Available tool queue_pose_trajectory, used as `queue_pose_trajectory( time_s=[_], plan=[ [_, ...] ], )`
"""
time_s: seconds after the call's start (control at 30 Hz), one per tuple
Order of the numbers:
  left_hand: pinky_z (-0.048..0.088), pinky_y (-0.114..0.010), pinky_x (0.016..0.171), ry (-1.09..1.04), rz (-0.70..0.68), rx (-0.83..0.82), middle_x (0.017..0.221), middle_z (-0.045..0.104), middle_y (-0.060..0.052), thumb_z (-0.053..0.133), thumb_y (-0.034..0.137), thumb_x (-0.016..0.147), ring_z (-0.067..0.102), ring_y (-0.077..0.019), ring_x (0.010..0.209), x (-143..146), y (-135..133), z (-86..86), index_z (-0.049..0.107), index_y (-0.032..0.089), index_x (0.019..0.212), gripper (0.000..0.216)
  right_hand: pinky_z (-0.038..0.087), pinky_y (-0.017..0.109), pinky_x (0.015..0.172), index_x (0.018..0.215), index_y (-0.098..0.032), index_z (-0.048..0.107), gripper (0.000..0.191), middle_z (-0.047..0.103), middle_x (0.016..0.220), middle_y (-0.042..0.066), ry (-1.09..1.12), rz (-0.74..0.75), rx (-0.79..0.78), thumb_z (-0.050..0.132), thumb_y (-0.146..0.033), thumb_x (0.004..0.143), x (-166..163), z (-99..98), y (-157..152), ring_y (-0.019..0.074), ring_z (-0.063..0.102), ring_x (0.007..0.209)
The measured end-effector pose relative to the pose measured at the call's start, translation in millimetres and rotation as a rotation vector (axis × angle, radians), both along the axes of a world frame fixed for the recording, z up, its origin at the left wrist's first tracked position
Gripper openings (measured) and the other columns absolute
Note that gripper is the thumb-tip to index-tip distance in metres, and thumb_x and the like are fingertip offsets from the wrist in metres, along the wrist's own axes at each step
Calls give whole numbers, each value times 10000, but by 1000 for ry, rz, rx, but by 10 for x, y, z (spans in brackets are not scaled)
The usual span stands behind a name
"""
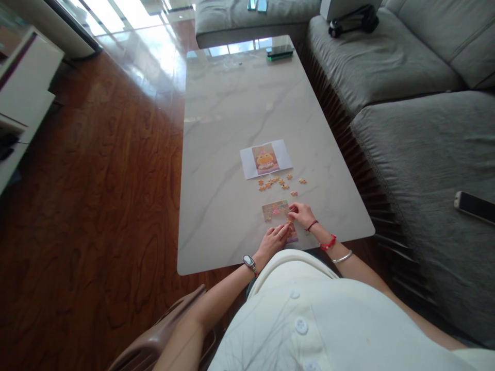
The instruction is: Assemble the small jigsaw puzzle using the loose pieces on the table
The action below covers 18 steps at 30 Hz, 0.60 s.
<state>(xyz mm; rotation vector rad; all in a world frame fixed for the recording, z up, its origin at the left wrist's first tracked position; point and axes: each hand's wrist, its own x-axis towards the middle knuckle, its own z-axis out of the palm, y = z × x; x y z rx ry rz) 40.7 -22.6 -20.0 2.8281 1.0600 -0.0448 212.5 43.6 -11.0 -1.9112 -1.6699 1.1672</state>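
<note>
A partly assembled jigsaw puzzle (275, 207) lies near the table's front edge, its lower part hidden under my hands. My left hand (273, 241) rests flat with fingers stretched over the puzzle's lower part. My right hand (302, 214) is at the puzzle's right edge, thumb and fingers pinched together. A small orange puzzle piece (289, 221) shows at the fingertips of both hands; the exact grip is too small to see clearly. Several loose orange puzzle pieces (273, 182) are scattered beyond the puzzle. Behind them lies a creased paper sheet (284, 154) with a printed picture of an orange character.
The marble-patterned table (216, 206) has rounded corners. At its far end lies a dark, green-edged object (280, 52). A grey sofa (425, 139) runs along the right, with a phone (475, 207) on it. A brown plastic chair (162, 330) stands at lower left.
</note>
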Motion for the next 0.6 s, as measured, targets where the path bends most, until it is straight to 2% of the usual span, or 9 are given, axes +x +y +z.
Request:
queue_pose_trajectory(
  time_s=[0.2,0.33,0.47,0.6],
  plan=[
    [341,-281,834,19,1,-5,1325,302,-44,306,219,821,308,-157,1173,17,8,64,322,221,1233,412,428,208,632,799,-168,584,163,638,725,8,-101,68,69,576,-167,636,-32,26,2,107,573,660],
    [341,-294,840,53,-3,-32,1319,311,-59,350,227,801,305,-166,1173,26,13,96,323,215,1235,435,420,210,646,809,-171,582,157,632,747,16,-164,90,71,566,-177,654,-59,46,-6,111,569,680],
    [336,-286,843,24,6,-41,1331,293,-31,320,235,815,304,-151,1167,24,18,98,342,216,1217,404,408,219,665,832,-173,577,157,625,766,26,-238,132,91,543,-186,680,-82,97,-11,121,562,701],
    [331,-287,843,1,12,-51,1325,306,-24,319,225,816,320,-146,1151,33,32,114,358,218,1198,384,399,223,667,963,-156,532,256,610,800,43,-307,157,125,515,-174,708,-107,158,-53,125,548,706]
  ],
)
